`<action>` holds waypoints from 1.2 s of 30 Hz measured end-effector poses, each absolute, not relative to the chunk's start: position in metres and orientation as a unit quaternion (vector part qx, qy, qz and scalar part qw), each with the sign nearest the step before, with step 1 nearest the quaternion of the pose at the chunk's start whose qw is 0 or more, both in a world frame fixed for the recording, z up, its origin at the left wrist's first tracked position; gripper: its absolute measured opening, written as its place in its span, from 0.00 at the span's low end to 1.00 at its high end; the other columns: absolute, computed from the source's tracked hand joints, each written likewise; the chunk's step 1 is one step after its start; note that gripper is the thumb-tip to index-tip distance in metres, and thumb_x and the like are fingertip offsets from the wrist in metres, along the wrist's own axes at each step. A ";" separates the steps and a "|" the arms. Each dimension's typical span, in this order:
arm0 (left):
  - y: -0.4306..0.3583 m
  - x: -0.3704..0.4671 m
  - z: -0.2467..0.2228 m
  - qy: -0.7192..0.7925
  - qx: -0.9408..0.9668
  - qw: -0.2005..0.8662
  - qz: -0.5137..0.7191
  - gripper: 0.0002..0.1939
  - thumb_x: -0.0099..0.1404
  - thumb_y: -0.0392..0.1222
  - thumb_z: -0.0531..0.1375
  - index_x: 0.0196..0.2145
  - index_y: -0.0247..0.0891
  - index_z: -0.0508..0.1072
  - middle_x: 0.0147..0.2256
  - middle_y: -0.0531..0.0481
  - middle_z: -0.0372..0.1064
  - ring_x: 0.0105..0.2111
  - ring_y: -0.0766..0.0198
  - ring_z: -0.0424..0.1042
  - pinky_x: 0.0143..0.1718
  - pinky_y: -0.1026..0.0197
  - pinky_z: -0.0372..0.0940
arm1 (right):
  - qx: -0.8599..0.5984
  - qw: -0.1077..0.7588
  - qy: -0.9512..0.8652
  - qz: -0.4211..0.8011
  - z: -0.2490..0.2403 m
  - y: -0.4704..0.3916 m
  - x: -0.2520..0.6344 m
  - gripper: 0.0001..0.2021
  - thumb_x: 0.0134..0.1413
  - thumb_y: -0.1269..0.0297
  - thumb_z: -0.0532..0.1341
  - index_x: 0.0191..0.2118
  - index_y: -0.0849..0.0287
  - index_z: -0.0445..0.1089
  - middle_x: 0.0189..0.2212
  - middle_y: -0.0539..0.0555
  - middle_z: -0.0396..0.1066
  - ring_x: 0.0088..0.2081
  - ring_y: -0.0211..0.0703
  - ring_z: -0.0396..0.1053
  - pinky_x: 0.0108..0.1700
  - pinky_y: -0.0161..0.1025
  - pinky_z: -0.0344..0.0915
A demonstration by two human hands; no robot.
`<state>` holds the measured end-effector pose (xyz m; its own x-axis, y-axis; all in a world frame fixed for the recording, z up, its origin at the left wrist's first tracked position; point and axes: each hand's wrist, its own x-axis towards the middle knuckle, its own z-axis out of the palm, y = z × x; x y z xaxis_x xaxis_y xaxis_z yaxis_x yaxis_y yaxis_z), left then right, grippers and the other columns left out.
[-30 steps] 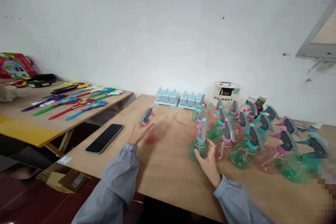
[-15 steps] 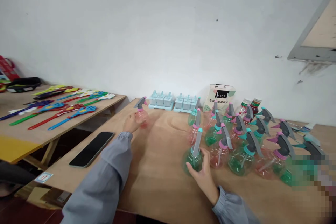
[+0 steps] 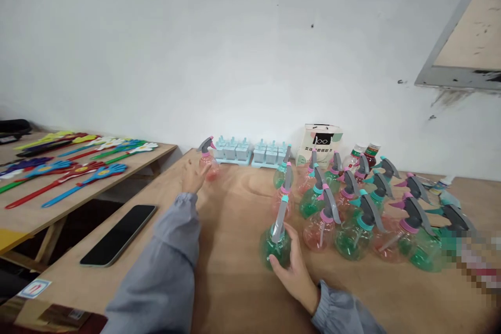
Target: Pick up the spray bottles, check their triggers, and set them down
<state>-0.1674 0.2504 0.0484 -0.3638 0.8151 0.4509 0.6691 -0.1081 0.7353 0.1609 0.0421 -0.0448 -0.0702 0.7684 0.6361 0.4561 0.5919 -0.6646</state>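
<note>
My left hand [image 3: 193, 173] is beside a pink spray bottle [image 3: 210, 168] at the table's far left, its fingers apart and near the bottle's side; whether they touch is hard to tell. My right hand [image 3: 295, 274] is wrapped round the right side of a green spray bottle [image 3: 274, 251], which stands upright with its grey trigger head towards me. To the right stand several more pink and green spray bottles [image 3: 354, 240] in rows, with grey heads.
Light-blue popsicle moulds [image 3: 237, 151] and a printed box [image 3: 320, 146] stand along the wall. A black phone [image 3: 119, 235] lies at the left. Colourful hand clappers [image 3: 84, 175] cover another table [image 3: 35, 219].
The view has turned slightly right. My left hand's fingers have opened away from the pink bottle, which stays at the far left. My right hand is still round the green bottle.
</note>
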 end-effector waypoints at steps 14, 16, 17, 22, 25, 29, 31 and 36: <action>0.071 -0.063 0.054 0.296 0.767 0.430 0.373 0.55 0.46 0.51 0.76 0.68 0.55 0.58 0.69 0.46 0.55 0.69 0.40 0.53 0.71 0.37 0.48 | -0.367 0.444 -0.790 0.213 -0.023 0.035 0.120 0.29 0.61 0.53 0.62 0.63 0.55 0.58 0.56 0.62 0.69 0.58 0.56 0.69 0.58 0.56 0.69; 0.069 -0.062 0.052 0.329 0.755 0.417 0.384 0.52 0.47 0.49 0.75 0.67 0.53 0.60 0.68 0.44 0.57 0.68 0.41 0.55 0.70 0.37 0.51 | -0.363 0.446 -0.793 0.200 -0.025 0.036 0.118 0.30 0.60 0.51 0.63 0.63 0.55 0.58 0.56 0.63 0.69 0.57 0.56 0.69 0.58 0.56 0.69; 0.069 -0.062 0.051 0.344 0.744 0.412 0.398 0.47 0.50 0.49 0.74 0.66 0.52 0.62 0.67 0.43 0.60 0.67 0.43 0.58 0.69 0.38 0.53 | -0.361 0.450 -0.795 0.187 -0.027 0.037 0.119 0.31 0.60 0.51 0.63 0.64 0.55 0.57 0.56 0.63 0.68 0.58 0.57 0.68 0.59 0.56 0.68; 0.076 -0.069 0.039 0.360 0.682 0.419 0.479 0.28 0.58 0.44 0.66 0.57 0.46 0.72 0.59 0.43 0.70 0.61 0.49 0.67 0.64 0.46 0.61 | -0.426 0.572 -0.697 0.073 -0.024 0.063 0.132 0.33 0.63 0.54 0.60 0.68 0.55 0.49 0.63 0.66 0.58 0.66 0.57 0.58 0.65 0.60 0.60; 0.086 -0.076 0.031 0.349 0.624 0.446 0.538 0.20 0.55 0.41 0.62 0.47 0.43 0.78 0.51 0.45 0.75 0.55 0.48 0.72 0.59 0.47 0.65 | -0.476 0.624 -0.619 0.011 -0.011 0.099 0.134 0.35 0.62 0.55 0.60 0.68 0.57 0.46 0.66 0.67 0.51 0.70 0.57 0.49 0.68 0.62 0.53; 0.096 -0.078 0.031 0.290 0.543 0.515 0.597 0.18 0.49 0.39 0.62 0.40 0.40 0.79 0.44 0.46 0.78 0.50 0.48 0.75 0.56 0.49 0.67 | -0.532 0.631 -0.564 -0.017 -0.001 0.146 0.128 0.38 0.57 0.55 0.62 0.67 0.62 0.46 0.65 0.70 0.51 0.69 0.60 0.47 0.68 0.63 0.50; 0.099 -0.078 0.036 0.271 0.514 0.552 0.598 0.18 0.47 0.38 0.62 0.39 0.40 0.79 0.43 0.46 0.79 0.49 0.49 0.76 0.55 0.50 0.67 | -0.549 0.624 -0.556 -0.003 -0.002 0.159 0.127 0.38 0.54 0.56 0.63 0.65 0.63 0.48 0.63 0.71 0.55 0.67 0.62 0.51 0.67 0.63 0.52; 0.111 -0.081 0.046 0.285 0.455 0.600 0.593 0.21 0.42 0.35 0.61 0.37 0.37 0.79 0.39 0.46 0.80 0.44 0.51 0.78 0.49 0.53 0.69 | -0.531 0.607 -0.591 0.039 -0.014 0.150 0.131 0.33 0.55 0.62 0.59 0.64 0.63 0.51 0.58 0.68 0.62 0.61 0.58 0.61 0.63 0.60 0.58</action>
